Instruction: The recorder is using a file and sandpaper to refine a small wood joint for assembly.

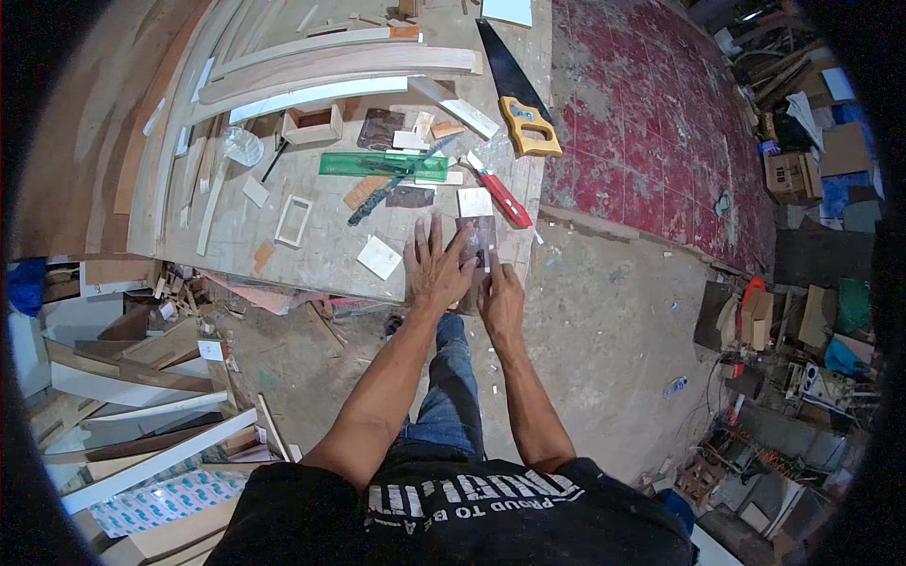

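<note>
My left hand (437,273) lies on the workbench's near edge with its fingers spread. Its thumb side reaches onto a dark brown sheet (483,231), which looks like sandpaper. At the near end of that sheet my right hand (501,305) has its fingers drawn together around something small that I cannot make out. A pale square wood piece (475,202) borders the sheet's far end. Left of my left hand lies another pale square piece (379,257). A red-handled cutter knife (508,200) lies beyond my right hand, to the right of the sheet.
The workbench (326,255) also bears a green ruler (340,164), a small wooden box (312,124), a small wooden frame (294,221), a plastic cup (243,146) and long wood strips (340,78). A yellow-handled handsaw (530,126) lies at the right edge. Offcuts (132,377) pile up at left.
</note>
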A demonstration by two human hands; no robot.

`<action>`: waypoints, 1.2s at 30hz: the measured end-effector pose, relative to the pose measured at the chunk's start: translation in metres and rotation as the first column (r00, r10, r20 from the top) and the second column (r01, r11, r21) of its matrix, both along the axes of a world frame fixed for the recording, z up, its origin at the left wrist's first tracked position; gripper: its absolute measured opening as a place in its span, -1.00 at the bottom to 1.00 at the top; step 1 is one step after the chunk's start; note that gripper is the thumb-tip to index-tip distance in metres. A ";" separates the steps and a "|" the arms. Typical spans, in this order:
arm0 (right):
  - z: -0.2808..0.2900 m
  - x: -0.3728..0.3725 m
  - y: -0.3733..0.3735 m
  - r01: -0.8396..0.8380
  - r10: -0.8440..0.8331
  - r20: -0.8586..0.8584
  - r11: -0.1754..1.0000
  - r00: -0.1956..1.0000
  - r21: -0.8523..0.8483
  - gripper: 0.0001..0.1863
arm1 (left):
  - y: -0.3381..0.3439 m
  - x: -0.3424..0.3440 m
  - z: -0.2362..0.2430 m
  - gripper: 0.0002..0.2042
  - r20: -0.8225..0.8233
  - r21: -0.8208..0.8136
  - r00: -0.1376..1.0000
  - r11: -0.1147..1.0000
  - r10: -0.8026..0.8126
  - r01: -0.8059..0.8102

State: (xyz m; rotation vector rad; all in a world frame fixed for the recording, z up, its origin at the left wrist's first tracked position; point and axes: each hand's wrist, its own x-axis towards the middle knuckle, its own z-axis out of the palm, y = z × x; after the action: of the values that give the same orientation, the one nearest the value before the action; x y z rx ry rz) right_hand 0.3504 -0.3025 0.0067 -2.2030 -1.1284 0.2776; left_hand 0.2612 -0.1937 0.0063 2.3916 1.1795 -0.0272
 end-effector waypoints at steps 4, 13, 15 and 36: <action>-0.014 0.017 0.015 0.004 -0.004 -0.013 1.000 1.000 0.002 -0.37 | -0.002 0.008 -0.001 -0.31 0.019 0.034 0.999 0.999 -0.029 0.028; -0.015 -0.006 -0.001 0.038 -0.040 -0.047 0.998 0.998 -0.049 -0.46 | -0.003 0.003 -0.008 -0.30 0.007 0.041 1.000 0.999 0.000 0.000; -0.014 0.016 0.022 0.010 -0.013 0.073 0.999 0.997 0.037 -0.49 | -0.005 0.009 -0.009 -0.30 0.017 0.058 1.000 0.998 -0.004 0.003; -0.007 0.006 0.015 0.005 0.019 0.122 0.982 0.992 -0.188 -0.45 | -0.002 0.008 -0.009 -0.28 0.008 0.008 1.000 1.000 -0.030 0.029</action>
State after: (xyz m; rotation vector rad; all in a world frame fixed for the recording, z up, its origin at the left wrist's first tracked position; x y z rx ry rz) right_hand 0.3569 -0.2875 -0.0004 -2.4110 -1.2201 0.2635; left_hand 0.2692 -0.1956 -0.0024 2.4137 1.1426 -0.0219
